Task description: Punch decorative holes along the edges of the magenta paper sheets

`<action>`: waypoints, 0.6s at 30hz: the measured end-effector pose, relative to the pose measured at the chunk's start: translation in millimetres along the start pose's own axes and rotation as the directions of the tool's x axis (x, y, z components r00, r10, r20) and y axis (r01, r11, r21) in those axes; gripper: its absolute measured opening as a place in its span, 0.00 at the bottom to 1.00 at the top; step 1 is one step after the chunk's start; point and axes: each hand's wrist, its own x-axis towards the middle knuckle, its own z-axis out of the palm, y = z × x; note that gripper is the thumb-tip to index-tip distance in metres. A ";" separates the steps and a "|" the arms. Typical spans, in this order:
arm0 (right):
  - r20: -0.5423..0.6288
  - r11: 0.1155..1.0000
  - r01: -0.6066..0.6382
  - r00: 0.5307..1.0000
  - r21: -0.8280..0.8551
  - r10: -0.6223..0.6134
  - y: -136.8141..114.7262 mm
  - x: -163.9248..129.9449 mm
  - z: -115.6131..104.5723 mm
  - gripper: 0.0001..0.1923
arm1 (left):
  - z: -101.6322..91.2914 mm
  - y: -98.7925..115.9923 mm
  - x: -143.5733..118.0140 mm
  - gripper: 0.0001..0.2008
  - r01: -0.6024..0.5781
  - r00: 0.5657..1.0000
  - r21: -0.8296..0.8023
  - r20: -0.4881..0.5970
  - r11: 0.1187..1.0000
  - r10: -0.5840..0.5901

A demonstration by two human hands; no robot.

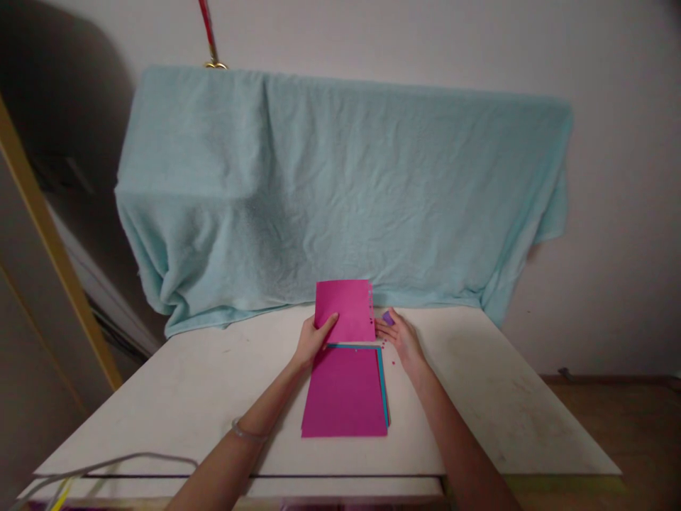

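Observation:
My left hand (313,339) grips the lower left edge of a pink paper sheet (343,309), thumb on top. The sheet is raised at the far end of the table, with a row of small holes along its right edge. Beside that edge, my right hand (401,337) holds a small purple paper punch (388,318) between thumb and fingers, its fingertips close to the paper. Nearer me lies a stack of coloured paper (348,394), magenta on top with a blue edge showing. Tiny pink paper bits (393,363) are scattered below my right hand.
The white table (479,419) reaches back to a light blue towel (399,191) draped over something hidden. A grey cable (117,460) curves over the front left corner. Wooden floor (622,411) shows at the right.

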 end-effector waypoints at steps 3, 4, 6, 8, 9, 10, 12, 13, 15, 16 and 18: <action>-0.004 0.999 -0.047 0.999 0.002 0.047 -0.8 2.6 -3.1 0.23 | -0.7 0.5 -0.3 0.22 0.001 1.000 0.006 0.015 1.000 -0.001; 0.001 0.998 -0.059 0.998 0.001 0.059 -0.7 3.2 -3.6 0.23 | -0.9 0.4 -0.2 0.22 0.002 1.000 0.007 0.019 1.000 -0.002; 0.011 0.997 -0.078 0.997 -0.008 0.078 -0.1 3.8 -3.6 0.23 | -0.9 -0.2 0.1 0.22 0.002 1.000 0.008 0.020 1.000 -0.003; 0.015 0.996 -0.093 0.996 -0.019 0.093 0.8 3.7 -2.6 0.23 | -0.7 -1.0 0.6 0.22 0.005 1.000 0.009 0.007 1.000 -0.005; 0.012 0.995 -0.098 0.995 -0.026 0.098 1.2 3.3 -1.8 0.23 | -0.5 -1.6 1.0 0.22 0.007 1.000 0.009 -0.001 1.000 -0.007; 0.007 0.994 -0.101 0.995 -0.033 0.101 1.4 2.7 -0.8 0.23 | -0.4 -2.2 1.3 0.22 0.010 1.000 0.009 -0.006 1.000 -0.010; -0.001 0.994 -0.099 0.995 -0.043 0.099 1.7 1.3 1.3 0.23 | -0.4 -3.6 2.2 0.22 0.015 1.000 0.005 -0.009 1.000 -0.015; 0.000 0.994 -0.095 0.995 -0.046 0.095 1.7 0.5 2.3 0.22 | -0.5 -4.4 2.6 0.22 0.017 1.000 0.003 -0.006 1.000 -0.017; 0.009 0.994 -0.098 0.995 -0.051 0.098 1.6 -0.7 4.0 0.23 | -1.0 -6.2 3.5 0.22 0.018 1.000 0.002 -0.003 1.000 -0.018; 0.014 0.993 -0.103 0.995 -0.054 0.104 1.7 -1.0 4.6 0.23 | -1.3 -7.1 3.8 0.21 0.017 1.000 0.005 -0.004 1.000 -0.017; 0.023 0.991 -0.115 0.993 -0.065 0.116 2.1 -1.2 5.2 0.24 | -1.7 -8.5 4.4 0.21 0.013 1.000 0.013 -0.008 1.000 -0.013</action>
